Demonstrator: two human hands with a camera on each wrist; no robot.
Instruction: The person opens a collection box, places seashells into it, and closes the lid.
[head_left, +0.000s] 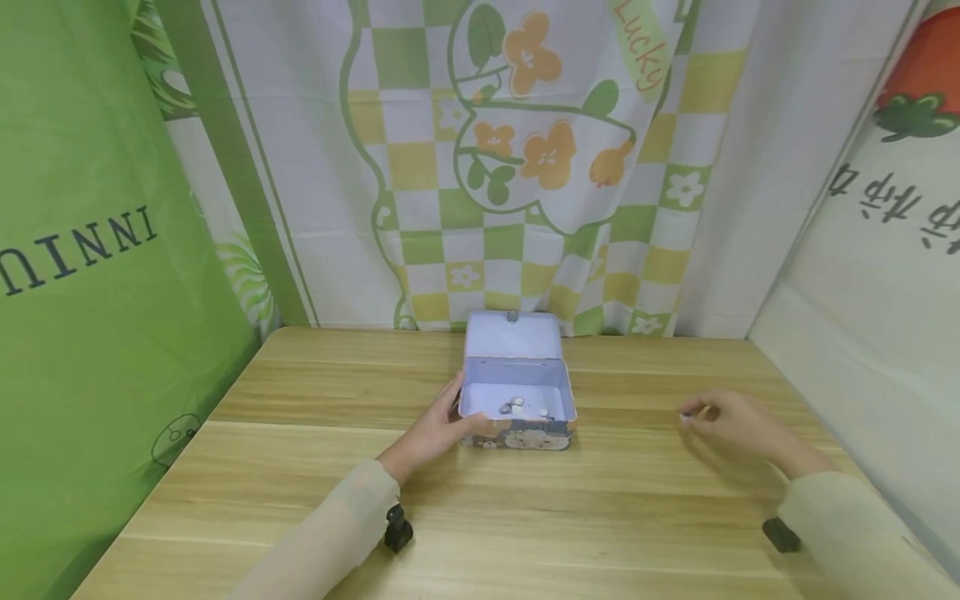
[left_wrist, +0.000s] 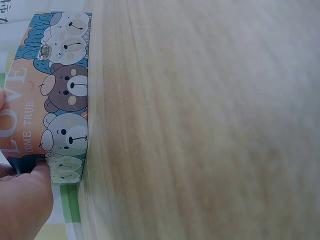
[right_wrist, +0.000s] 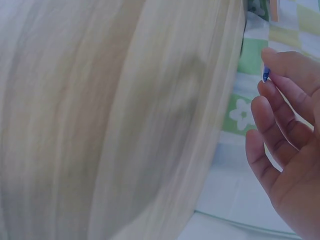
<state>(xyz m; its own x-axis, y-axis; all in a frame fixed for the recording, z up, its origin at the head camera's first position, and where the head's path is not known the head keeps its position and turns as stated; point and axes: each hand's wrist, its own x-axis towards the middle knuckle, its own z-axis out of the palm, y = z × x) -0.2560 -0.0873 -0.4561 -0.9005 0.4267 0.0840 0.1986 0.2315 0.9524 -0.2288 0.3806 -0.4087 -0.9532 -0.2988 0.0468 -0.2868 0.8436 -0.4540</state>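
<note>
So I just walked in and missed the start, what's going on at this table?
A person sits at a wooden table with an open tin box, its lid tipped back. The left hand holds the box's near left corner. A few small pebble-like pieces lie inside it. The right hand is off to the right, pinching one small piece between its fingertips above the tabletop.

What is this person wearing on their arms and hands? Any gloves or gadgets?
No gloves: both the left hand and the right hand are bare. Each arm is covered to the wrist by a pale beige long sleeve. A small black device is at the left wrist, and another at the right.
</note>
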